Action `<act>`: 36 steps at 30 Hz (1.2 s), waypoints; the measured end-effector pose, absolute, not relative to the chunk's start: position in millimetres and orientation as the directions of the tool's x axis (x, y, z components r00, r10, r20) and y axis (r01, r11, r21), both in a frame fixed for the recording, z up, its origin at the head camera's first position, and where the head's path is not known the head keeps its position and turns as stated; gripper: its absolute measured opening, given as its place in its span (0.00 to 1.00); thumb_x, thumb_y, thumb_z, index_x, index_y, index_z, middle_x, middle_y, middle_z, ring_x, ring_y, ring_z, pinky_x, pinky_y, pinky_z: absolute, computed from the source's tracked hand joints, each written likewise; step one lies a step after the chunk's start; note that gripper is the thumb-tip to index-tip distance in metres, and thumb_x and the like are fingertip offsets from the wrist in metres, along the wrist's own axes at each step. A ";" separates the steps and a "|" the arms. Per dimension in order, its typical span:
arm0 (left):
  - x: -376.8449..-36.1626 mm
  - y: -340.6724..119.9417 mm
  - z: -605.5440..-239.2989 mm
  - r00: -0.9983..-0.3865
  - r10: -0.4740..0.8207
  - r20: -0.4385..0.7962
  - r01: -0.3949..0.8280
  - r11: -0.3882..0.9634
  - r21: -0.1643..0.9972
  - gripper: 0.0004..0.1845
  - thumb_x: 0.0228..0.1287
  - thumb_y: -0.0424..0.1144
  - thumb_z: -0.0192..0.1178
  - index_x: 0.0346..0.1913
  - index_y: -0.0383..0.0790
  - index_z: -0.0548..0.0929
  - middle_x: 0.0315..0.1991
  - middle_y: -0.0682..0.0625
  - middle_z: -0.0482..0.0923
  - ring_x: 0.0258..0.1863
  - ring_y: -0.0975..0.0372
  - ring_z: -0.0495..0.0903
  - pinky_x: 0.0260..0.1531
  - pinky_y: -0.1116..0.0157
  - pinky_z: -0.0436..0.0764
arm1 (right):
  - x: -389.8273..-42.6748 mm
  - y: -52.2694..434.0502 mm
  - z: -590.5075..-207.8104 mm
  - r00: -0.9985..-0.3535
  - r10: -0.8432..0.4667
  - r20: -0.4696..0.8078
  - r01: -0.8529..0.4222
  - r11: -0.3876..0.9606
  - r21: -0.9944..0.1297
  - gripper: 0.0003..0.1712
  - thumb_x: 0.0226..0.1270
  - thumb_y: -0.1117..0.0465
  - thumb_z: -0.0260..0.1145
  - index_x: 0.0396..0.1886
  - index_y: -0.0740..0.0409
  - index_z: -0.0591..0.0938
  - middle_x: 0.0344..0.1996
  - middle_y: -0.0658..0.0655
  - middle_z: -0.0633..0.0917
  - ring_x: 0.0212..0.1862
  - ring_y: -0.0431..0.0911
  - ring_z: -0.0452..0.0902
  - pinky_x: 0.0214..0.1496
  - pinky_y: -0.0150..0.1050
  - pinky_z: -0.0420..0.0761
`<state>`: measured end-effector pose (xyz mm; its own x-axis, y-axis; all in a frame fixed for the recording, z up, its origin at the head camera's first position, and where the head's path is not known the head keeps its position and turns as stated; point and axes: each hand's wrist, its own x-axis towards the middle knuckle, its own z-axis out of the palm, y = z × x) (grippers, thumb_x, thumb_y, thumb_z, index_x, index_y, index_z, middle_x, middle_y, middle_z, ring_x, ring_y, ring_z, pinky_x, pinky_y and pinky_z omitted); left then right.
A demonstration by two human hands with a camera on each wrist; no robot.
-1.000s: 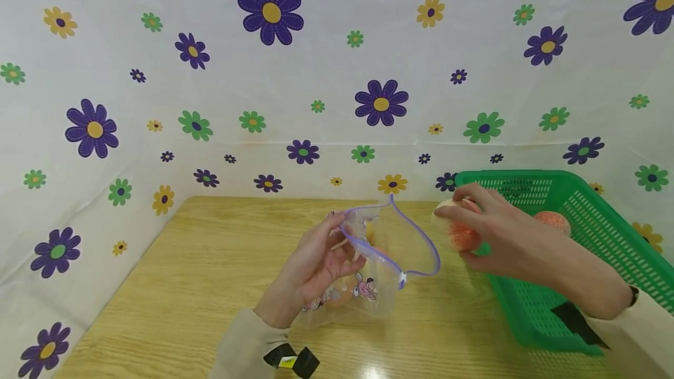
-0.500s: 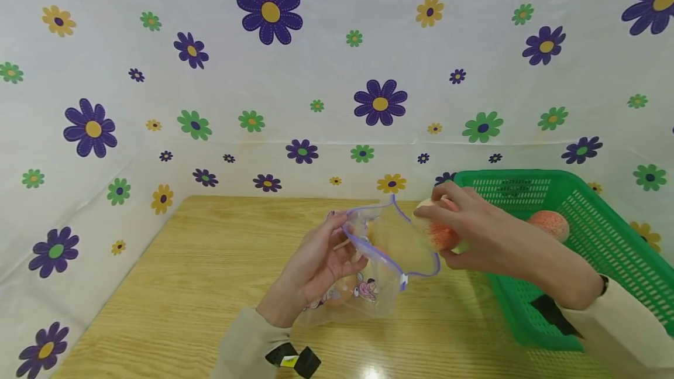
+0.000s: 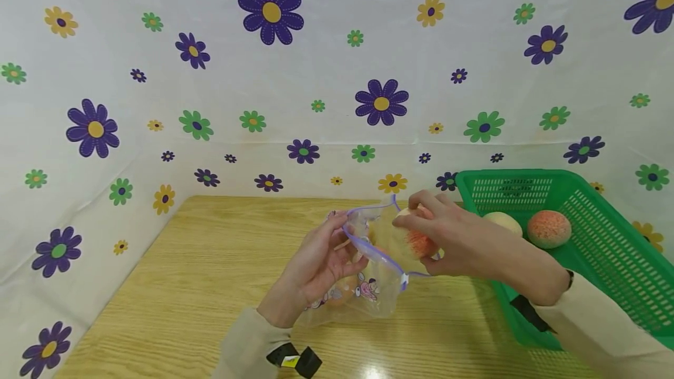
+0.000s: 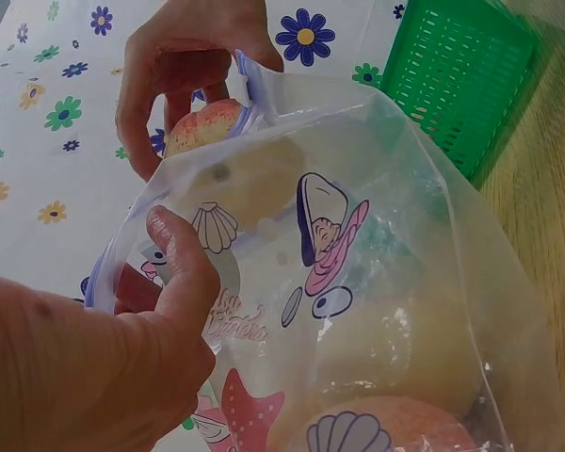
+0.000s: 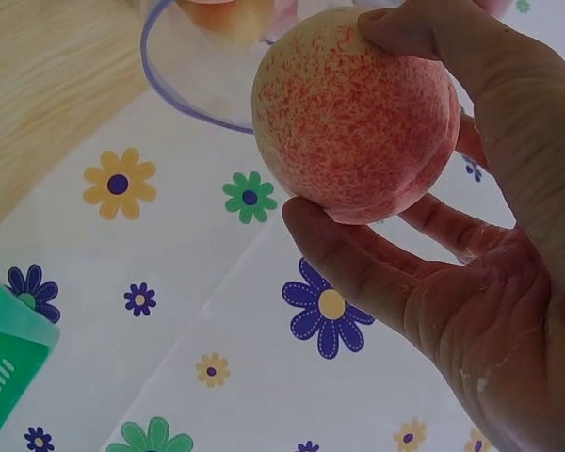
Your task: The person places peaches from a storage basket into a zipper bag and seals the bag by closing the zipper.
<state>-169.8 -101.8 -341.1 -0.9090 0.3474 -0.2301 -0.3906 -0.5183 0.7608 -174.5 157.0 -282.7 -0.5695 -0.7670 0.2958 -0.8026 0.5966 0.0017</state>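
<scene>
My left hand (image 3: 323,262) grips the left side of a clear zip bag (image 3: 379,303) by its purple-edged mouth, which gapes toward the right. Cartoon prints and shells mark the bag's side, and peach-coloured round fruit shows through the plastic (image 4: 386,424) low in the left wrist view. Between thumb and fingers, my right hand (image 3: 458,238) holds a red-and-cream peach (image 5: 353,118) right at the bag's mouth. In the right wrist view the purple zip rim (image 5: 193,111) curves just behind this peach.
A green slatted basket (image 3: 526,332) stands at the right. Inside it lie a speckled red peach (image 3: 549,229) and a pale cream fruit (image 3: 502,222), partly hidden by my right arm. A white flowered cloth (image 3: 316,63) rises behind the wooden table (image 3: 210,285).
My right hand has carried the peach leftward from beside the basket to the bag's mouth. The pale fruit in the basket has come into view. My left hand and the bag have hardly moved.
</scene>
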 end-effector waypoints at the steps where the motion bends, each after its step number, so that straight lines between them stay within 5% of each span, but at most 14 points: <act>1: -169.7 -101.8 -341.3 -0.909 0.348 -0.229 -0.390 -0.518 0.761 0.09 0.82 0.48 0.48 0.54 0.51 0.73 0.41 0.56 0.73 0.43 0.64 0.80 0.43 0.61 0.88 | -174.9 155.8 -283.5 -0.569 -0.768 0.293 -0.803 0.596 0.003 0.35 0.48 0.62 0.82 0.59 0.47 0.80 0.51 0.55 0.76 0.47 0.48 0.72 0.44 0.42 0.82; 6: -170.0 -101.8 -342.2 -0.911 0.349 -0.220 -0.383 -0.517 0.766 0.09 0.82 0.49 0.48 0.55 0.51 0.73 0.42 0.56 0.73 0.43 0.65 0.80 0.42 0.62 0.88 | -176.2 150.1 -286.0 -0.558 -0.780 0.283 -0.813 0.582 0.002 0.36 0.48 0.61 0.83 0.59 0.46 0.80 0.52 0.56 0.77 0.47 0.48 0.73 0.41 0.39 0.83; 14: -169.3 -102.7 -343.0 -0.915 0.335 -0.226 -0.379 -0.516 0.768 0.09 0.82 0.49 0.48 0.56 0.52 0.72 0.42 0.56 0.72 0.43 0.65 0.80 0.41 0.62 0.89 | -178.6 138.9 -291.2 -0.624 -0.763 0.170 -0.779 0.623 -0.065 0.37 0.48 0.58 0.85 0.60 0.48 0.81 0.55 0.58 0.76 0.50 0.52 0.75 0.45 0.41 0.87; 26: -168.1 -106.6 -346.9 -0.903 0.344 -0.257 -0.410 -0.513 0.755 0.09 0.82 0.49 0.48 0.54 0.52 0.74 0.45 0.55 0.72 0.42 0.65 0.80 0.41 0.62 0.88 | -180.4 137.4 -298.5 -0.572 -0.808 0.142 -0.819 0.551 -0.162 0.35 0.49 0.62 0.84 0.58 0.49 0.81 0.52 0.56 0.76 0.46 0.47 0.75 0.45 0.38 0.84; 36: -166.7 -108.1 -355.8 -0.886 0.346 -0.309 -0.450 -0.478 0.754 0.15 0.81 0.52 0.48 0.60 0.50 0.71 0.51 0.51 0.71 0.44 0.65 0.79 0.43 0.62 0.88 | -172.6 129.4 -307.1 -0.570 -0.815 0.103 -0.821 0.563 -0.089 0.33 0.50 0.59 0.84 0.57 0.45 0.82 0.57 0.56 0.78 0.53 0.54 0.77 0.52 0.46 0.88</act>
<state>-166.7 -108.1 -355.8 -0.8859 0.3460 -0.3090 -0.4499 -0.4785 0.7541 -172.6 129.4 -307.1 -0.5701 -0.8152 0.1026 -0.8215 0.5633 -0.0888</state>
